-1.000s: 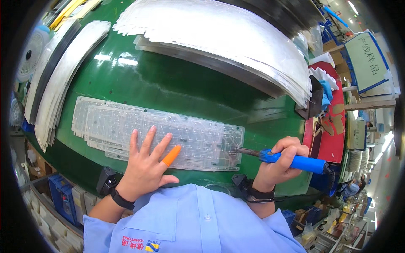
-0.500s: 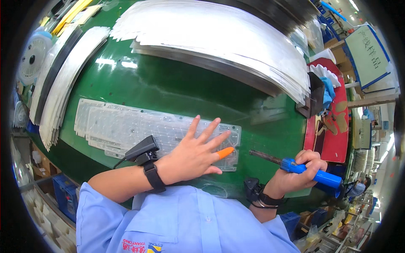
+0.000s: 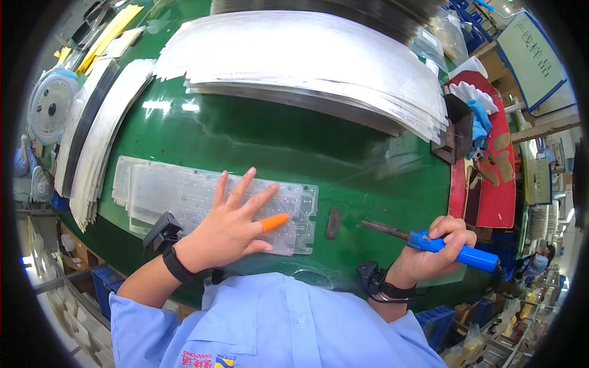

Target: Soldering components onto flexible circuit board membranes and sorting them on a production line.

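Two hands at work over a green counter (image 3: pixel 257 135). Left hand (image 3: pixel 224 241) open, fingers spread, laid over the right part of a staggered stack of clear sheets (image 3: pixel 184 193), with no grip on anything; orange finger cot (image 3: pixel 274 222) on the index. Right hand (image 3: pixel 434 251) closed around the blue handle of a dark-tipped tool (image 3: pixel 419 239), tip pointing left, near a small dark block (image 3: pixel 333 224), apart from the sheets. Step in hand, apparently: steadying the sheets. Called for next, probably: even pressure and a careful approach with the tip.
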Demonstrator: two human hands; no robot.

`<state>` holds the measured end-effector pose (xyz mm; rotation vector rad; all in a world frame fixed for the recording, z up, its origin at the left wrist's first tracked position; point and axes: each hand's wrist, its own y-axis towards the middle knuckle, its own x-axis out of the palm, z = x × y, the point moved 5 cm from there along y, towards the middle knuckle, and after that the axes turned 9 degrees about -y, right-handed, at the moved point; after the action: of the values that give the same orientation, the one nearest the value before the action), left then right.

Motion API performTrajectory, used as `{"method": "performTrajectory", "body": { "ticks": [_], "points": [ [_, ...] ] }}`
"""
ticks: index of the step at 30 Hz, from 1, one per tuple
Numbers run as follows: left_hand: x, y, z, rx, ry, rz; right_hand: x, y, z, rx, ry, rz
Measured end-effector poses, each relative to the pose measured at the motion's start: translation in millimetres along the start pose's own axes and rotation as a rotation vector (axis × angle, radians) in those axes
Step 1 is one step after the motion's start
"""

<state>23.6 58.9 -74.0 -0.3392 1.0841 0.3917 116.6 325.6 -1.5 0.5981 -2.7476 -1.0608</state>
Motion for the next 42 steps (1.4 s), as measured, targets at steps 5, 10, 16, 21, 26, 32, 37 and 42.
{"method": "performTrajectory", "body": {
  "ticks": [5,10,16,21,26,32,37,42],
  "points": [
    [-16.1,3.3,-9.3,-0.018,-0.141,0.007,0.4,-1.7,-1.9,-0.018,-0.024,-0.005],
    [-26.7,-34.4,-18.0,-0.318,0.101,0.082,-2.7,-1.8,-1.9,-0.002,-0.029,0.024],
    [-66.2,-130.2,-68.5,-0.636,0.144,0.3,-8.3,1.1,1.5,-0.032,-0.056,0.032],
    [-46.5,-176.9,-96.1,-0.665,-0.142,0.289,-2.1,-0.1,3.1,-0.033,-0.048,-0.008],
    [-48.2,-165.9,-106.7,-0.423,-0.131,0.634,-0.9,-1.5,-6.3,-0.028,-0.059,0.021],
    [-92.1,-149.0,-67.6,-0.295,0.479,0.691,-5.4,-0.1,-10.7,-0.058,-0.093,0.042],
    [-65.0,-176.5,-109.3,-0.415,0.413,0.496,1.0,-0.4,-7.8,-0.065,-0.067,0.007],
    [-54.3,-168.6,-108.2,-0.481,0.313,0.423,-2.5,-0.1,-7.3,-0.073,-0.059,0.011]
  ]
}}
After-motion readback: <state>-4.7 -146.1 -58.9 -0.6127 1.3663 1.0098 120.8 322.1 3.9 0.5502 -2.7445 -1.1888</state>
